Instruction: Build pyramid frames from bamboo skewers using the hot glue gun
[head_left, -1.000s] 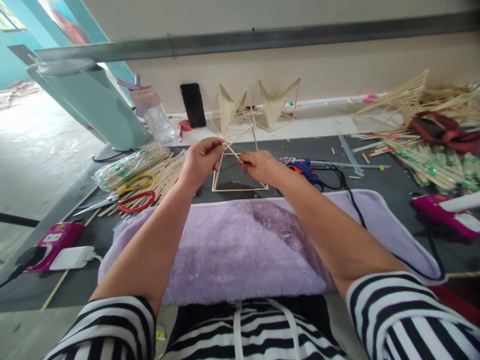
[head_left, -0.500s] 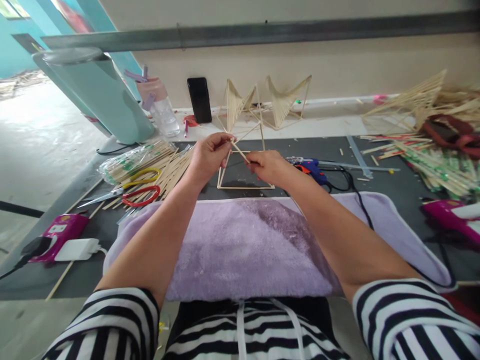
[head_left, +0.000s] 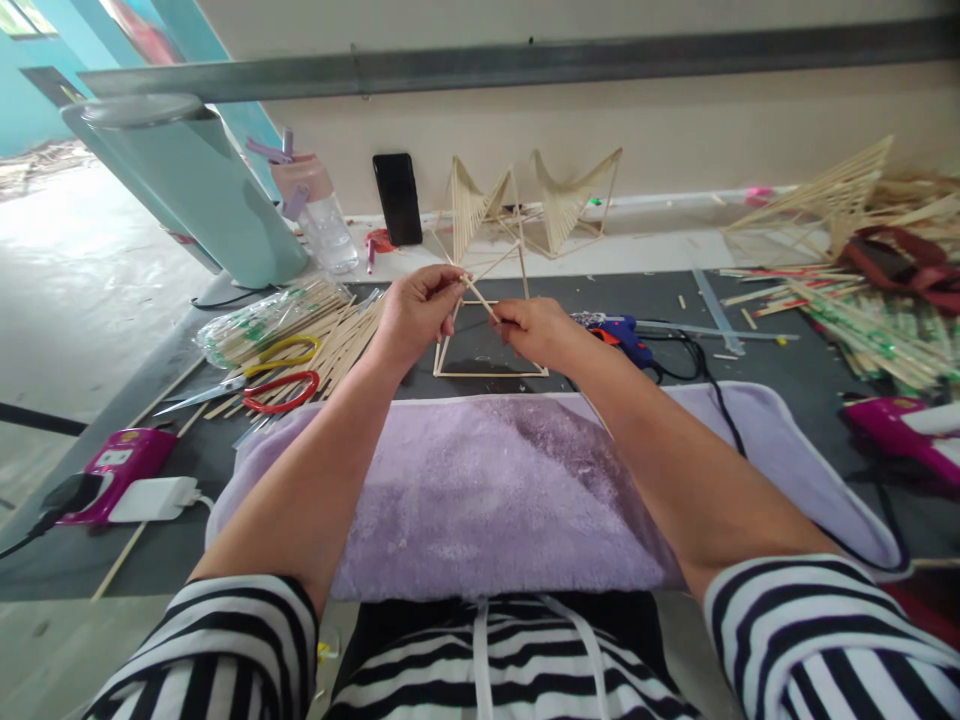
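My left hand (head_left: 421,312) pinches a corner joint of a thin wooden stick frame (head_left: 491,375), fingers closed. A short stick (head_left: 481,294) slants down from that joint to my right hand (head_left: 534,330), whose closed fingertips grip its lower end. The frame's square base rests on the dark table, with sticks rising from it behind my hands. My fingers hide part of the joint. Just right of my right hand lies a blue glue gun (head_left: 630,340). Left of my left hand are loose wooden sticks (head_left: 349,350) and scissors (head_left: 283,390) with red and yellow handles.
A purple cloth (head_left: 480,500) covers the table's front. Two finished-looking stick models (head_left: 574,200) stand against the wall near a black phone (head_left: 398,198) and a water bottle (head_left: 319,215). Magenta power strips (head_left: 127,470) sit at the left and right. More sticks (head_left: 877,330) are piled at right.
Almost nothing differs. Both hands keep the same grip on the frame's joint and the stick; the view has shifted very slightly.
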